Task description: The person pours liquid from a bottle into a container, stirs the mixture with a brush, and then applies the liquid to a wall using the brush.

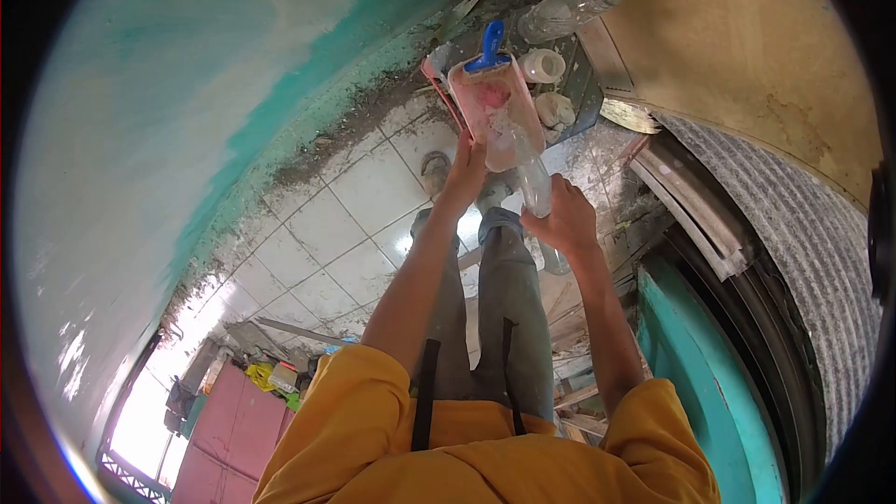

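My left hand [467, 166] grips the near left edge of a pinkish plastic tray [474, 117], fingers closed on its rim. Inside the tray lie a pink lump [493, 93] and some whitish residue. A tool with a blue handle [492, 42] rests across the tray's far end; its working end is partly hidden. My right hand [565, 217] is closed around a clear plastic bottle [534, 182], which tilts with its far end over the tray's near right corner. Beside the tray are a whitish open jar [543, 65] and a crumpled pale object [556, 110].
Another clear bottle [569, 14] lies beyond the jar, on a dark stand [586, 93]. A green and white wall [243, 84] curves along the left, with debris at its foot. Dirty white tiles [322, 224] cover the floor. Corrugated sheeting [784, 233] and a teal panel [709, 383] stand right.
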### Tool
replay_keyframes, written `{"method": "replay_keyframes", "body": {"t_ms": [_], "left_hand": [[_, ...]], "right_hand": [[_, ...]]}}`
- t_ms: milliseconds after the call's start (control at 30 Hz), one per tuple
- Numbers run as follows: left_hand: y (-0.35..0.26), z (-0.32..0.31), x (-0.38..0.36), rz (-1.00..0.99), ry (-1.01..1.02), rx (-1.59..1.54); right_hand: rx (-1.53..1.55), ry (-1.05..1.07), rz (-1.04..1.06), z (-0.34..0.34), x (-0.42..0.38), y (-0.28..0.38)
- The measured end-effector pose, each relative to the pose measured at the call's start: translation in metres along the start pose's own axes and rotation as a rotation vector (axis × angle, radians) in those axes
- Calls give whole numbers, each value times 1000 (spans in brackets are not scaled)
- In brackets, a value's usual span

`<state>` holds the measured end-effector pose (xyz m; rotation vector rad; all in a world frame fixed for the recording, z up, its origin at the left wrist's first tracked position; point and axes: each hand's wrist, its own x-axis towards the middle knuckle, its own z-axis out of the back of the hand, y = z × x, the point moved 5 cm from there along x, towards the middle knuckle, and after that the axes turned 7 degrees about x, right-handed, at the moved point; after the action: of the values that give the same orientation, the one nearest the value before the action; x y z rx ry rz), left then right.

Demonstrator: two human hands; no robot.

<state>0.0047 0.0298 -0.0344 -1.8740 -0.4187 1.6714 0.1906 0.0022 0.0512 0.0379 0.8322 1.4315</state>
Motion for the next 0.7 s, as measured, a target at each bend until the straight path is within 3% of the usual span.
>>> {"method": "replay_keyframes", "body": {"t_ms": [700], "left_hand": [[1,-1,1,-8,-12,-46]], "right_hand": [[-6,26,-13,2,1,1]]}}
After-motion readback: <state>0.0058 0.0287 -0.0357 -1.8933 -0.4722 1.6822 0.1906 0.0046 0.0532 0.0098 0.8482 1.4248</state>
